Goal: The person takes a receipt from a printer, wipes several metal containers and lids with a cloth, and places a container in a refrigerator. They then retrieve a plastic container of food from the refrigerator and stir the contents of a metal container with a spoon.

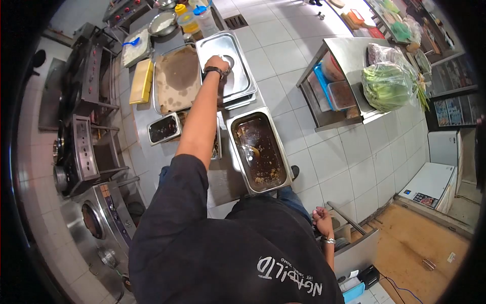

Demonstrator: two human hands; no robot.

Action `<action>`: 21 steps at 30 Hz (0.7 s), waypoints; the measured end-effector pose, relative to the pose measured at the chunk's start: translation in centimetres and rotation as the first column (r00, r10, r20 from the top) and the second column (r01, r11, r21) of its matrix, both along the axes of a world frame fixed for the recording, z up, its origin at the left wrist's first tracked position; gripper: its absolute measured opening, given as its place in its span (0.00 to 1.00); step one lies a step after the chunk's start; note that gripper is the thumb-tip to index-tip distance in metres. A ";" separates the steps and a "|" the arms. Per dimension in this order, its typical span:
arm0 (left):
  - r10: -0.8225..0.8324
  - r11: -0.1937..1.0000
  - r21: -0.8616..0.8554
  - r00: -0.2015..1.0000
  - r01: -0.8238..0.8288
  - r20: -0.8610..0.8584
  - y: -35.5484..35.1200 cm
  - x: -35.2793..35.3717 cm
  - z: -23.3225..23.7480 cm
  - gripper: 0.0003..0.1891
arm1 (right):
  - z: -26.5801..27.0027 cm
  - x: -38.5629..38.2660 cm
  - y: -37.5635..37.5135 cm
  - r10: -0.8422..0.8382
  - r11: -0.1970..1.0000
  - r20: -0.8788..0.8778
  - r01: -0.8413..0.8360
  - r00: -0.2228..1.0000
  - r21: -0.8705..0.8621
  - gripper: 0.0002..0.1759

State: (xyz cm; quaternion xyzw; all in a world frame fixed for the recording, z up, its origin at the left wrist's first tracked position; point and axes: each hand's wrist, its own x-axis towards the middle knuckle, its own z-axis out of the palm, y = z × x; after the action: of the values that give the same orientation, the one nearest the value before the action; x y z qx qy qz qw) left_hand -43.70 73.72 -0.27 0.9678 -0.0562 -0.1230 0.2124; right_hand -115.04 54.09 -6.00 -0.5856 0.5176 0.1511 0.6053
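My left hand [216, 64], with a dark band at the wrist, reaches over a shallow steel tray [242, 83]. Its fingers are curled down against a round, shiny metal piece [229, 62], whose kind I cannot make out. To my right, low beside my body, my right hand [321, 221] has its fingers curled in, with nothing visible in them. A silvery bracelet is on that wrist. Directly in front of me stands a deep steel pan [258, 152] of dark brown liquid with crumbly bits in it.
A stained brown sheet [177, 76], a yellow block-shaped container [142, 82] and a small pan of dark sauce [164, 129] lie on the left. Bottles [188, 23] stand at the back. Bagged greens [387, 86] rest on a steel side table [349, 55]. Burners [93, 220] line the left.
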 end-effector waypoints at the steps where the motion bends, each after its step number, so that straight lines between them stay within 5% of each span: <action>1: 0.014 1.000 -0.012 1.000 -0.013 0.020 0.1 -0.6 1.2 0.23 | 0.1 0.2 0.1 0.022 0.999 -0.006 -0.022 1.000 -0.023 0.28; 4: -0.020 0.999 -0.043 0.997 0.023 0.078 1.5 -5.3 5.9 0.26 | -0.5 2.1 -0.8 0.193 0.978 0.017 -0.191 0.981 -0.084 0.24; 6: 0.025 0.985 -0.170 0.985 0.004 0.169 2.1 -10.5 4.6 0.22 | 0.0 5.0 -1.7 0.228 0.969 0.029 -0.224 0.973 -0.102 0.24; 7: -0.007 0.995 -0.097 0.999 0.011 0.033 2.0 -14.1 6.0 0.23 | 0.5 7.3 -2.1 0.250 0.961 0.046 -0.242 0.967 -0.132 0.24; 10: -0.030 0.993 -0.114 0.999 0.029 -0.011 1.2 -25.6 6.1 0.23 | 2.5 13.4 -2.7 0.305 0.947 0.158 -0.282 0.939 -0.151 0.24; 13: -0.017 0.983 -0.183 1.000 0.020 0.019 0.2 -33.9 0.1 0.20 | 4.7 18.6 -1.8 0.318 0.947 0.254 -0.297 0.913 -0.120 0.27; 16: 0.090 0.984 -0.153 0.995 -0.096 -0.043 0.4 -37.5 0.0 0.18 | 6.1 21.4 -0.3 0.309 0.936 0.282 -0.343 0.908 0.081 0.24; 21: 0.097 0.986 -0.116 0.981 -0.118 -0.168 0.7 -39.1 -0.8 0.18 | 3.6 22.4 1.2 0.464 0.864 0.351 -0.503 0.813 0.025 0.25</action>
State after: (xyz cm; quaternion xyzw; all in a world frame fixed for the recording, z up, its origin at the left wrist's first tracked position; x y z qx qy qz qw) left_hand -82.82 74.46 -1.11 0.9410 0.0062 -0.1859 0.2828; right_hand -92.67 55.32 -2.40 -0.6783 0.2316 0.2289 0.6587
